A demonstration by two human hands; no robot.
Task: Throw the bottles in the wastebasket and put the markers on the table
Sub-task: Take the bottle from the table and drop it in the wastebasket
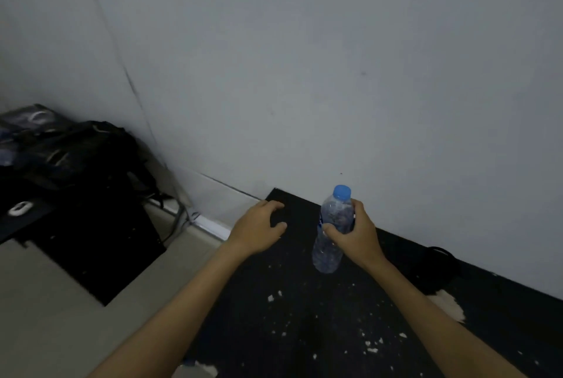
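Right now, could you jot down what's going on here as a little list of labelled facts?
right hand: right hand wrapped around a clear plastic bottle, fingers closed on its middle
bottle cap: blue cap, still on
left hand: left hand empty, fingers loosely curled, over the black mat
mat: speckled with pale flecks
far left: dark bags piled by the wall
wastebasket: not in view
markers: none visible

Clear plastic bottle with blue cap (pixel 333 226) upright in right hand (pixel 355 232), over black speckled floor mat (pixel 304 316); left hand (pixel 259 226) beside it; black backpack (pixel 70 158) far left.
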